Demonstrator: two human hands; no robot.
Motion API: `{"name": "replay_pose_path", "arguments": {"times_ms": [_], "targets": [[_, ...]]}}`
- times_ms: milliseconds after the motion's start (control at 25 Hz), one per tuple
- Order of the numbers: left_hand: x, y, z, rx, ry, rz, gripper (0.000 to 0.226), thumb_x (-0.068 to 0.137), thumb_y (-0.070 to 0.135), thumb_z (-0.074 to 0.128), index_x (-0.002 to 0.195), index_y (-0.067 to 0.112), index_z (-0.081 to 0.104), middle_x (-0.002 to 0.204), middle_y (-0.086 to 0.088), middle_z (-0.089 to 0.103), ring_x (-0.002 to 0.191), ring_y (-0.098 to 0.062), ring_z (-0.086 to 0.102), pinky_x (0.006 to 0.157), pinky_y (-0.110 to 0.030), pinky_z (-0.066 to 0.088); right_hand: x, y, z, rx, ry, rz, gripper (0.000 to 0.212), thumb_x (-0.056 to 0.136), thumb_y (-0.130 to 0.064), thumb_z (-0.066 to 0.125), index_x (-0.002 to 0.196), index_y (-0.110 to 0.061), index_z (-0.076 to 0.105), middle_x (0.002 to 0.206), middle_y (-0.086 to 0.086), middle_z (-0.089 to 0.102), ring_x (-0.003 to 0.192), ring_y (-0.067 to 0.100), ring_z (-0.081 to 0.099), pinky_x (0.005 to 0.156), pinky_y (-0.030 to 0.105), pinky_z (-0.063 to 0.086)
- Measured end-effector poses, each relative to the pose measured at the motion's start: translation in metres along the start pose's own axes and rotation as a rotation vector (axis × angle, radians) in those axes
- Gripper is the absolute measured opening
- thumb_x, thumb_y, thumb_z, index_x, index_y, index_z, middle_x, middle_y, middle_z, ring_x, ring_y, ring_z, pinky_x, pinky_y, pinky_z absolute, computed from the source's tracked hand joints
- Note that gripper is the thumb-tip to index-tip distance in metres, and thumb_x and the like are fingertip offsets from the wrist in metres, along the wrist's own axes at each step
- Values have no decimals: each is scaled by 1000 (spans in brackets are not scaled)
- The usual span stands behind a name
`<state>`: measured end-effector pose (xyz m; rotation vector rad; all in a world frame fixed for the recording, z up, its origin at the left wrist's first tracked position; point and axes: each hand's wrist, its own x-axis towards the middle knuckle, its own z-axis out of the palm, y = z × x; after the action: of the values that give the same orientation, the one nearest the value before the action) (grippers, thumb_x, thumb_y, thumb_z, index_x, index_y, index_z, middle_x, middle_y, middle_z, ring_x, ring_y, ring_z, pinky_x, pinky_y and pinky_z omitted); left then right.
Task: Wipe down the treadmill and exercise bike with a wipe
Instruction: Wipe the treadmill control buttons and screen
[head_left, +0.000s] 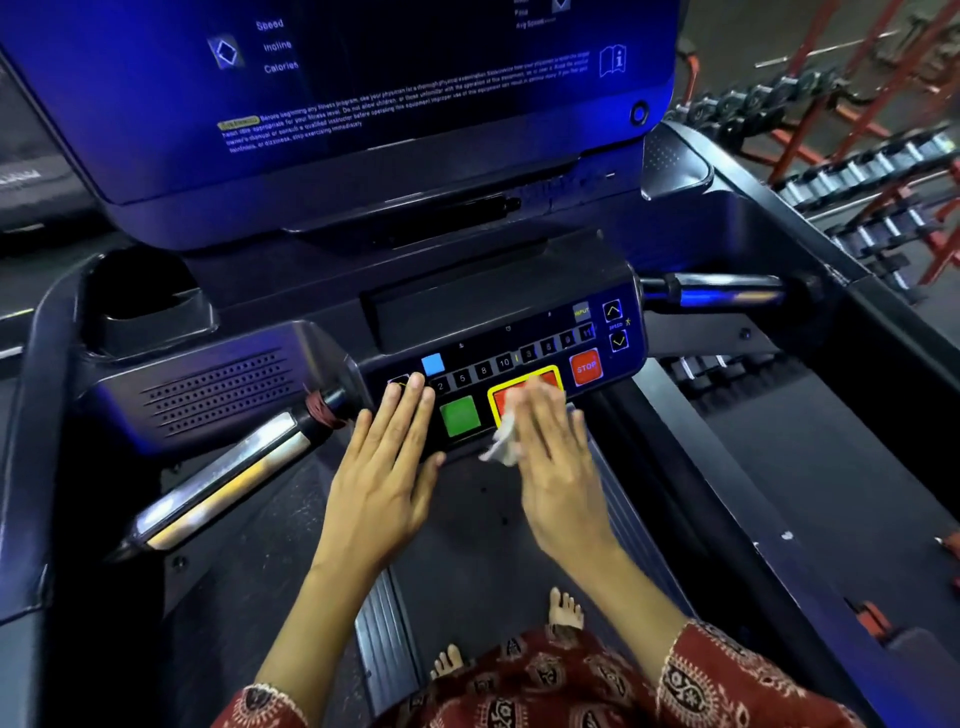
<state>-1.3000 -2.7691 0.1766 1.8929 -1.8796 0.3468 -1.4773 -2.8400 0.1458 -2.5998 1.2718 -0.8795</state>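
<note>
The left hand (387, 457) lies flat, fingers straight, on the treadmill's button panel (519, 332), just left of the green button (460, 415). Just right of the green button, the right hand (553, 457) presses a white wipe (504, 441) flat onto the red button (500, 399).

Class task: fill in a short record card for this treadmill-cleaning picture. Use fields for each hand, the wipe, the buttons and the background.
Place: treadmill, seen from above by the person standing on it
Left hand: flat, fingers straight, resting on the left end of the control panel
Right hand: blurred, pressing the wipe on the yellow-framed red button
Wipe: white, crumpled, sticking out from under the right hand
Uncovered buttons: green button, STOP button
Background, right: dumbbell rack
</note>
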Motion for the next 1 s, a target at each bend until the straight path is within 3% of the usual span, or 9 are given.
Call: {"name": "replay_pose_path", "arguments": {"times_ms": [80,160,360,480,560,680,880,1000], "targets": [[-3,-1,-1,-15,9,-26,57,97,30,40,147,7,25,159,-1,12,147,-18,9,120,-31,5,9,-2,-4,59,58,158,61,98,-4,34,152,-13,6,160,4,2,148,21,3,121,37,2],[-8,-5,-3,-26,31,-75,59,97,32,39,148,8,21,160,4,3,147,-18,6,120,-31,3,23,-20,-2,86,69,184,57,99,-4,35,150,-5,8,159,11,6,148,23,1,121,39,2],[-13,-20,-8,-27,33,-83,60,101,39,31,149,6,15,160,3,0,147,-18,4,120,-32,3,35,-68,10,107,-45,-107,57,98,-11,38,149,-2,17,158,11,10,148,22,4,121,39,8],[-15,-25,-13,-20,53,-164,65,98,39,36,148,1,18,157,-10,13,147,-18,5,120,-32,3,25,-49,2,-88,-97,-260,59,96,-17,41,150,-10,21,159,3,14,148,15,8,120,37,8],[-16,-29,-16,1,57,-172,65,98,39,37,147,0,20,154,-12,21,147,-19,9,120,-31,4,32,-47,0,-143,-56,-134,57,100,-24,34,151,-10,16,159,5,9,148,17,6,120,37,3],[-20,-30,-16,-14,56,-184,63,99,41,34,147,1,20,154,-12,24,146,-20,13,120,-31,6,63,-81,6,1,14,65,57,102,-26,27,150,-4,8,158,11,0,148,23,-2,120,37,-2],[-29,-36,-16,9,55,-149,63,99,40,34,147,2,21,154,-13,24,147,-20,11,120,-36,9,43,-78,17,-90,-68,-375,55,100,-20,38,151,-11,19,158,5,11,148,20,9,120,36,10],[-29,-34,-15,10,64,-165,63,98,38,36,147,2,19,154,-13,24,147,-19,9,120,-38,8,21,-41,12,-212,-61,-427,77,85,-1,53,152,-12,16,159,3,10,148,17,10,120,36,9]]}}
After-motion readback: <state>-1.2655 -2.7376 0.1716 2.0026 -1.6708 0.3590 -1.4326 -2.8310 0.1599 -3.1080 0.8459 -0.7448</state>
